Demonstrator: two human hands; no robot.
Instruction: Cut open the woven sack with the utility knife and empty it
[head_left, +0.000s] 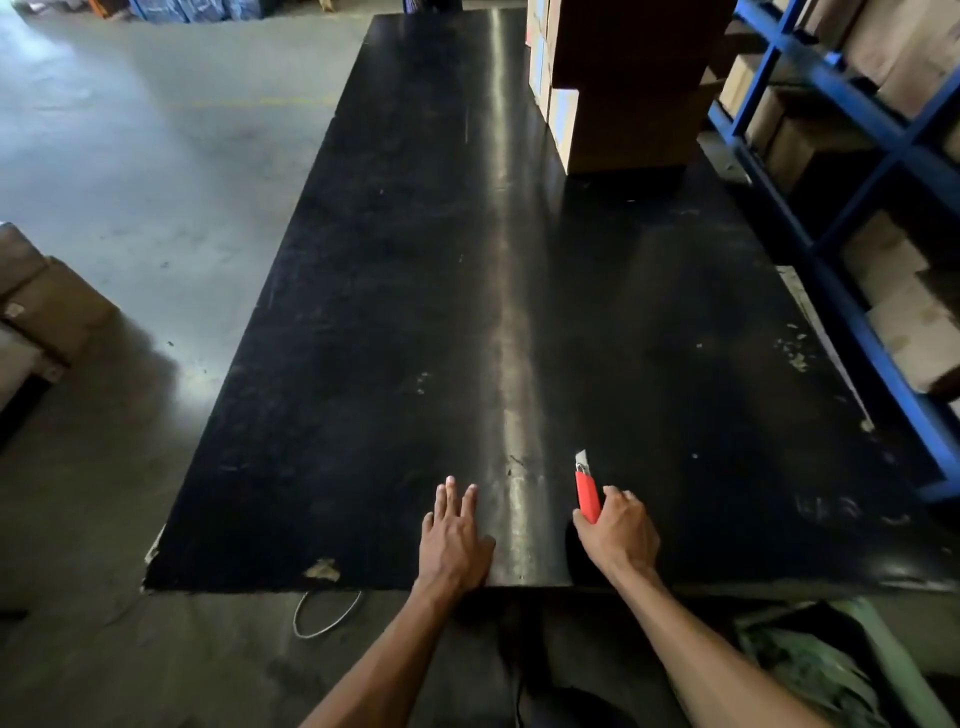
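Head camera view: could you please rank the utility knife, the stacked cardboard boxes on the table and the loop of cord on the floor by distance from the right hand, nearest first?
1. Utility knife, gripped in the right hand itself.
2. Loop of cord, on the floor to the left, below the table edge.
3. Stacked cardboard boxes, at the table's far right.

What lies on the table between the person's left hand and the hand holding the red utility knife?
Nothing: in the head view, only bare black table with a pale glare stripe separates the flat left hand from the right hand gripping the utility knife.
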